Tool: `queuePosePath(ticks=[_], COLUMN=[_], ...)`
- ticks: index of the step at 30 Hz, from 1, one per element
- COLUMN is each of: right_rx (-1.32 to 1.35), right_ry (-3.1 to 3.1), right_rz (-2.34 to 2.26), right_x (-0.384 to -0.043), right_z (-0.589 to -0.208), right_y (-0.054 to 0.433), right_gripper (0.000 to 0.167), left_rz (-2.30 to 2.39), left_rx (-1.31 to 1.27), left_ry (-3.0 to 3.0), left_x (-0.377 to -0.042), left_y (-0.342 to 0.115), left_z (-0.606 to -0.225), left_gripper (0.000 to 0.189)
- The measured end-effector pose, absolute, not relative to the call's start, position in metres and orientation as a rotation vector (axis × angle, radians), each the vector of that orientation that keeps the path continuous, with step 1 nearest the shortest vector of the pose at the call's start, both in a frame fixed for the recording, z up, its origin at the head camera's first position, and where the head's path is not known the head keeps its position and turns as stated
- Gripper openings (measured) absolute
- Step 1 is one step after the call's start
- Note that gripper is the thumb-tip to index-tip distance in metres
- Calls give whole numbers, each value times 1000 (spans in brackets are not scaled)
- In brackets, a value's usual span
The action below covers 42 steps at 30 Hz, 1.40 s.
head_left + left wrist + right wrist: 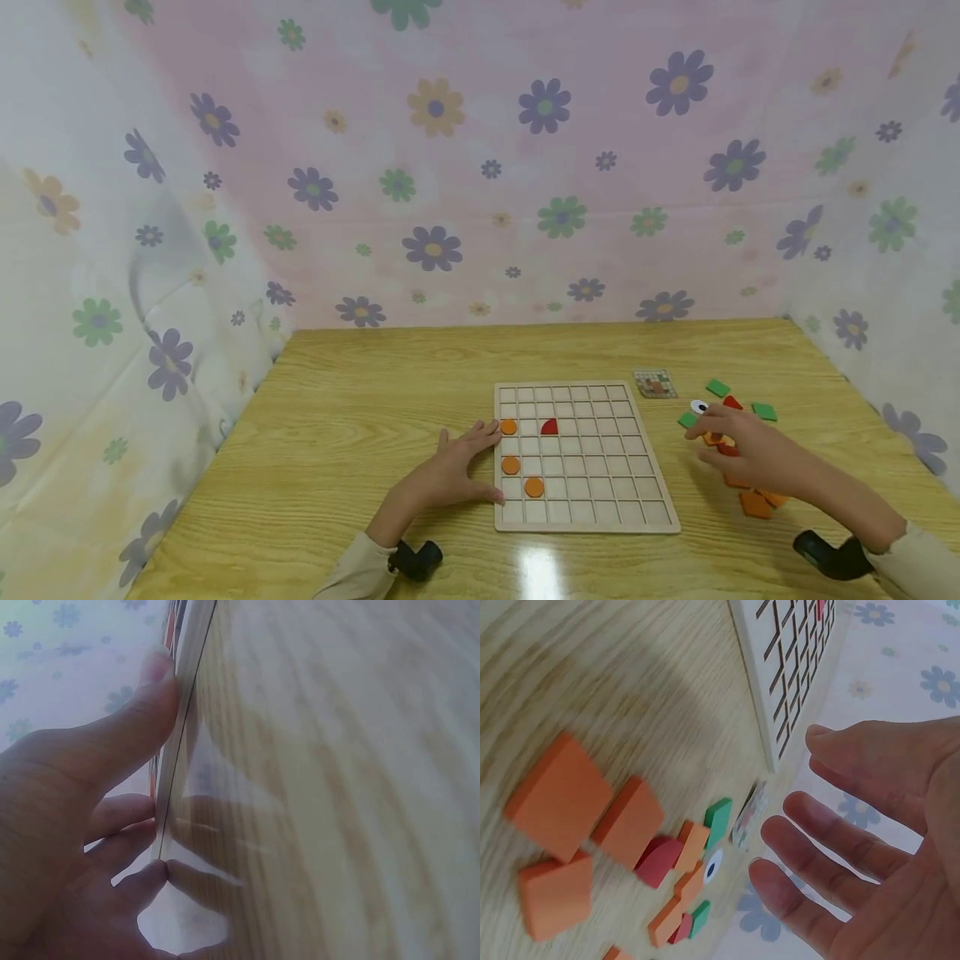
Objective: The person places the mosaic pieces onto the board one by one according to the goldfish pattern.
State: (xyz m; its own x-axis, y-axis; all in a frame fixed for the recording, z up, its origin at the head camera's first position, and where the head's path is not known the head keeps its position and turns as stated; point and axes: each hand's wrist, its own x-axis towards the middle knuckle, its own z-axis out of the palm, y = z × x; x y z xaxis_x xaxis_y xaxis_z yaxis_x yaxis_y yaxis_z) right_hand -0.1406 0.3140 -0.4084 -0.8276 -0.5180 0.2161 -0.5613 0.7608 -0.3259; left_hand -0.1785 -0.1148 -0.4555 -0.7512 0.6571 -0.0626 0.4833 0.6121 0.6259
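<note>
A pale wooden grid board lies on the table, bearing orange discs in its left columns and a red quarter-circle piece. My left hand rests at the board's left edge, fingers spread, thumb and fingertips touching the rim. Over the loose pieces to the right hovers my right hand, its fingers loosely bent with nothing between them in the right wrist view. Below it lie orange squares, a red piece, green squares and a white eye piece.
A small patterned card lies just beyond the board's upper right corner. The wood-grain table is bordered by flowered cloth at the back and both sides. Each wrist wears a black camera mount.
</note>
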Motion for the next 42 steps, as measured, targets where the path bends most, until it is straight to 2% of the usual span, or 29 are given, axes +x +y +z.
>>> queuePosePath(ticks=[9,24,35,42], right_rx=[984,1151,1152,1113], right_ry=[-2811,-2799,-2733,-2783], right_rz=[721,1000,915,868], right_x=[-130,-114,-112,-108], right_z=[-417,-442,-454,-452], right_y=[340,364,364,366], right_gripper=[19,27,42,42], left_rz=[873,863,872,866], left_rx=[926,942,948,946], left_ry=[2555,2557,2549,2552], left_x=[-179,-180,-180,-180], left_y=[-115,-115,-115,-116], left_z=[-455,-454,-456,-458], left_gripper=[88,88,87,87])
